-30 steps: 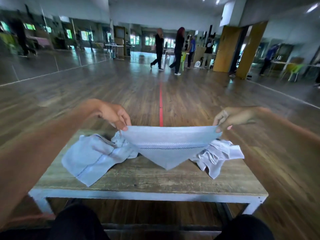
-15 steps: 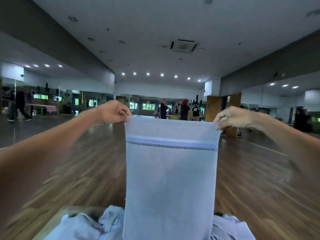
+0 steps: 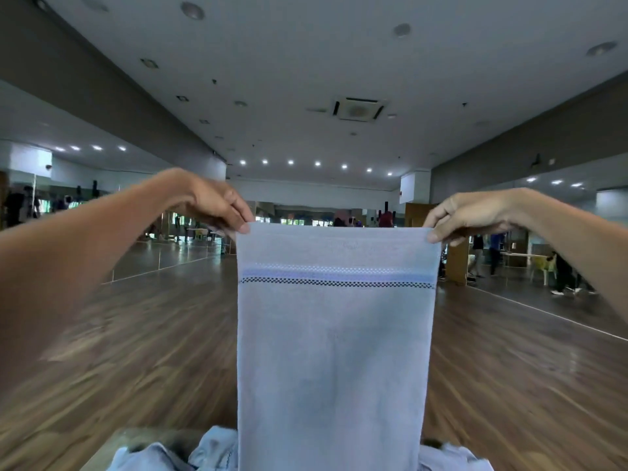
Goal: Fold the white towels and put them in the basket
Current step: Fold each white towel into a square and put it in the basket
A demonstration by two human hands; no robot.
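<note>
Between two raised hands, a white towel (image 3: 334,351) hangs flat at its full length, its top hem pulled taut. The left hand (image 3: 212,207) pinches the towel's upper left corner between thumb and curled fingers. The right hand (image 3: 467,215) pinches the upper right corner the same way. Both grips sit at the very top edge, so all of the cloth falls below them. A pale blue band and a dark checked stripe (image 3: 336,283) cross the towel a little below the hem. The towel's lower end runs out of view at the bottom, so I cannot tell whether it touches anything.

Beside the towel's lower part lie crumpled white towels (image 3: 170,455), one heap to its left and another (image 3: 452,460) to its right. They rest on a wooden tabletop (image 3: 105,450), of which only a blurred strip shows left of the towel.

Behind the towel spreads a dark wood-plank floor (image 3: 136,334). A mirrored wall (image 3: 153,246) stands off to the towel's left. To its right are a brown wooden door (image 3: 457,263) and, farther off, a yellow chair (image 3: 543,266). Just over the towel's top edge, several people (image 3: 385,219) show small and blurred in the distance. High above the towel, the pale ceiling carries rows of recessed lights and an air-conditioning cassette (image 3: 358,110).
</note>
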